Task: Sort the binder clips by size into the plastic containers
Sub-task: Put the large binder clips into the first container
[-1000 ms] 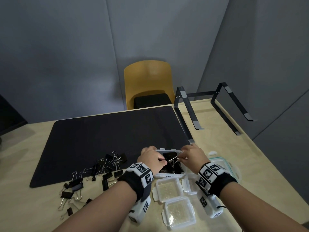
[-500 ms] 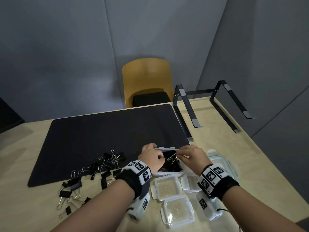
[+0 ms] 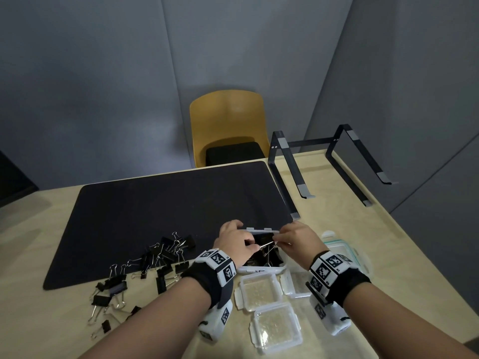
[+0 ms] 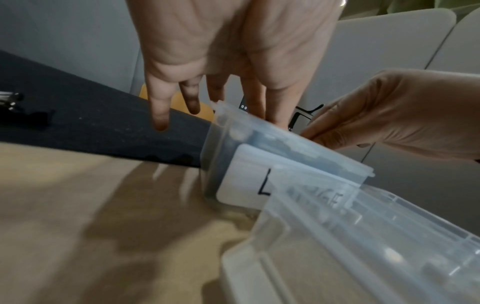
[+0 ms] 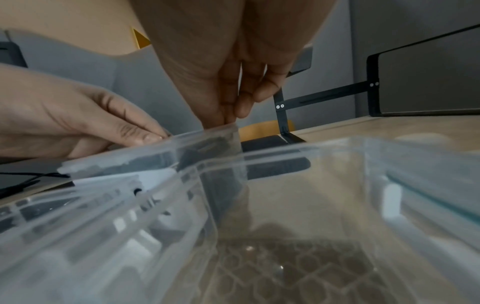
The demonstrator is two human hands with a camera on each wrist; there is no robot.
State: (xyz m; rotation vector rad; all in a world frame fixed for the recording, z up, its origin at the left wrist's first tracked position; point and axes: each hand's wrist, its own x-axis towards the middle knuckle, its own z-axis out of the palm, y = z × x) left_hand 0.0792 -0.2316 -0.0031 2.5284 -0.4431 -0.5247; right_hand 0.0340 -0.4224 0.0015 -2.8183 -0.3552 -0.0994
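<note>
Compared with a second ago, both hands have been kept over the labelled container (image 3: 261,268), which is already loaded with black clips; a silver clip handle (image 3: 265,245) has been lifted slightly and is now pinched between the left hand (image 3: 237,243) and the right hand (image 3: 298,239), fingers of both clenched on it (which clip it belongs to cannot be told). The sorting is judged far from done: a pile of binder clips (image 3: 158,257) remains unsorted at the left, and two small containers (image 3: 259,288) nearer the body appear to hold no clips. The bench (image 3: 39,320) is pale wood, partly covered by a black mat (image 3: 168,203). Grey walls, a yellow chair (image 3: 228,117) and a black stand (image 3: 329,161) are noted behind.
</note>
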